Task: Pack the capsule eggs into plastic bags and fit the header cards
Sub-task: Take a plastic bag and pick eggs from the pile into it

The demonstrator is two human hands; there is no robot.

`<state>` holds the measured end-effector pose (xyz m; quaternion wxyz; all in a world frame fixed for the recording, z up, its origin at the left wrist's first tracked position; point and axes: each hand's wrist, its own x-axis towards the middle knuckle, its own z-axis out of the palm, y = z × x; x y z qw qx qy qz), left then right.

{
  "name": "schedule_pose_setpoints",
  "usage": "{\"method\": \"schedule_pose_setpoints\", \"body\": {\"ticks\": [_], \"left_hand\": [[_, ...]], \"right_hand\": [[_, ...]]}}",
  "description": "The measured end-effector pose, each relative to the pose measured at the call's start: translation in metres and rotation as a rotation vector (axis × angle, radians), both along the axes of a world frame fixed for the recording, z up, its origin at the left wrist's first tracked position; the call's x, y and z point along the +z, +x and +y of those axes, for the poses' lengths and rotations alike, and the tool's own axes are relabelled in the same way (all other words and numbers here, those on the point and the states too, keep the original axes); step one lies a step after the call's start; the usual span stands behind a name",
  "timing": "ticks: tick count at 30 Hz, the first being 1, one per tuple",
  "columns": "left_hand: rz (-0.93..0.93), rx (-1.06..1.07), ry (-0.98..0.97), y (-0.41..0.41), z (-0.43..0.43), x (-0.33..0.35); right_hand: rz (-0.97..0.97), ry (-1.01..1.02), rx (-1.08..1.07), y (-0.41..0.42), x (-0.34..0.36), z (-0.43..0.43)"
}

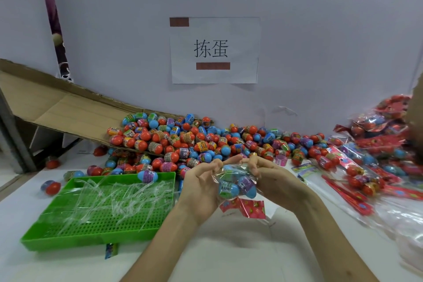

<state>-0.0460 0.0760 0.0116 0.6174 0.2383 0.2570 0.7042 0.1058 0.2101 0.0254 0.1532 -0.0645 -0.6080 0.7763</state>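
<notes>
White table (229, 249) carries a loose egg heap (194, 142) beside finished packs (384, 144), while left hand (201, 186) and right hand (273, 178) pinch a filled bag (238, 186), seemingly uncarded.

packed bags (386, 142): blurred, cut by right edge | cardboard (45, 103): cut left

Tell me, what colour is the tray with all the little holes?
The tray is bright green, clearest in the head view.
</notes>
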Motion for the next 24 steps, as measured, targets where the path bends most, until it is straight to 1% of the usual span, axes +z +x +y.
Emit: {"method": "schedule_pose_setpoints", "body": {"ticks": [5,7,10,12,17,24], "left_hand": [[-0.039,-0.043,0.039,0.001,-0.002,0.003],[-0.004,-0.030,0.033,0.003,-0.003,0.004],[0.103,0.003,0.036,0.004,-0.004,0.003],[0.132,0.003,0.055,0.004,-0.004,0.003],[0.138,-0.001,0.103,0.003,-0.003,-0.001],[0.083,-0.003,0.140,-0.002,0.001,-0.006]], "right_hand": [[0.045,-0.044,0.003,0.003,-0.001,0.001],[0.037,-0.044,0.002,0.002,-0.002,0.002],[0.048,-0.058,0.021,0.000,-0.004,0.003],[0.050,-0.058,0.014,0.000,-0.006,0.004],[0.042,-0.053,-0.005,0.002,-0.008,0.003],[0.038,-0.111,-0.051,0.001,-0.008,0.000]]}}
